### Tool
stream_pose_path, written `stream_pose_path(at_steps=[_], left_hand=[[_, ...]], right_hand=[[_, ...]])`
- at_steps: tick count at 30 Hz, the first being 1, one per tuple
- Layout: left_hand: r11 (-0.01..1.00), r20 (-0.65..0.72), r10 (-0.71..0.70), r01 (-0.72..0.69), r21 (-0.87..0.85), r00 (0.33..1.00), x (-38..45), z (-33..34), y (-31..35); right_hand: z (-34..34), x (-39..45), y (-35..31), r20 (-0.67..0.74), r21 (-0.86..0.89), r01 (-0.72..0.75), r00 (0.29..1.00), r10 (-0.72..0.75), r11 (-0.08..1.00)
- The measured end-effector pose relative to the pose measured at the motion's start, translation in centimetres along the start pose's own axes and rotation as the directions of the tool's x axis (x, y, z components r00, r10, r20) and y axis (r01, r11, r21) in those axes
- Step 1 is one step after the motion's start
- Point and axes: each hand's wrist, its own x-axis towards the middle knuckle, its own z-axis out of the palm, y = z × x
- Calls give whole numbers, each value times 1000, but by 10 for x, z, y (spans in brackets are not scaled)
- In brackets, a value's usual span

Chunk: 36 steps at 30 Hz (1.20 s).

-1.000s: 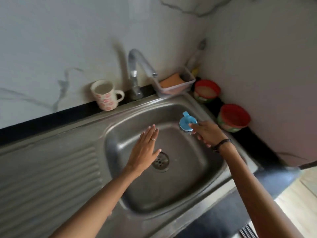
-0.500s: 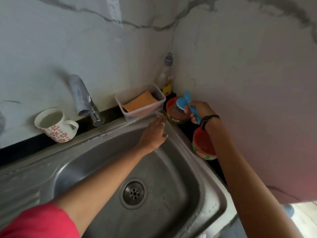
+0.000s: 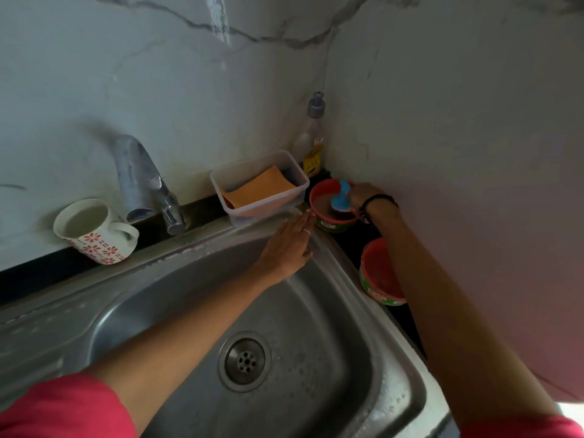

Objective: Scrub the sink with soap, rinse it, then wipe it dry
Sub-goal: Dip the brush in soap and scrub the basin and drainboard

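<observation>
Head view: the right hand (image 3: 363, 194) pinches the blue scrubber (image 3: 340, 200) down in the red soap tub (image 3: 319, 197) at the corner, while the left hand (image 3: 289, 245), fingers straight, rests on the steel sink (image 3: 189, 279) rim. Looks like she's loading soap, so scrubbing, rinsing and drying all remain.

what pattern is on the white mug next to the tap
The white ceramic mug carries red flower prints with small red dots around its lower side, seen in the head view.
</observation>
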Motion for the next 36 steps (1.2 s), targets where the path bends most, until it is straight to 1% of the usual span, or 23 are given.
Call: stream_pose_path(at_steps=[1,2,4,6,7,8,10,12,14,16,18,20,22,23,27,29,32,33,34,35,36], left_hand=[[1000,-5,-6,6,-14,1000,-2,0,1],[999,-10,-16,16,-29,1000,-4,-1,2],[997,-18,-41,40,-64,999,-9,-1,5],[991,-22,-91,88,-103,996,-17,0,6],[983,-21,-125,121,-140,992,-23,2,6],[971,-15,-159,154,-186,987,-31,4,5],[945,-13,-216,205,-256,976,-51,8,1],[938,-18,-235,222,-265,972,-73,9,-5],[929,-45,-258,235,-287,965,-102,10,-14],[899,-77,-310,265,-349,948,-139,10,-26],[871,-96,-363,301,-388,927,-185,8,-40],[869,-145,-381,300,-394,913,-238,12,-60],[868,-130,-410,343,-360,903,-291,12,-83],[872,-137,-420,357,-335,897,-320,7,-96],[851,-208,-505,442,-284,838,-423,-24,-148],[825,-231,-556,498,-267,798,-475,-40,-178],[757,-187,-651,615,-222,735,-544,-60,-216],[736,-156,-675,645,-205,721,-566,-67,-227],[713,-122,-700,676,-188,704,-584,-71,-235],[693,-94,-719,701,-166,689,-602,-74,-243],[675,-72,-737,725,-134,673,-620,-78,-252]], right_hand=[[7,1,0,-43,-92,37,998,-41,995],[15,3,2,-62,-96,53,996,-59,994],[27,3,5,-23,64,59,998,-58,996],[33,4,9,-26,103,50,999,-48,993],[32,1,9,-50,83,66,997,-62,994],[32,-3,9,-87,28,87,993,-85,996],[32,-18,6,-214,-63,171,960,-181,983],[33,-40,1,-283,-52,226,931,-232,973],[41,-70,-5,-293,-45,250,922,-252,967],[57,-100,-12,-220,-19,312,925,-309,950],[80,-136,-23,-140,61,355,928,-344,933],[111,-173,-40,-10,114,340,940,-341,933],[146,-208,-62,104,143,338,929,-354,930],[167,-224,-74,153,155,346,917,-369,925],[261,-272,-125,299,271,325,866,-400,906],[311,-296,-152,420,319,294,809,-413,901],[371,-324,-184,606,303,185,720,-339,935],[389,-332,-192,626,296,151,715,-311,943],[401,-334,-198,614,298,114,738,-282,948],[414,-336,-203,570,296,99,780,-259,950],[429,-339,-207,503,244,140,828,-248,960]])
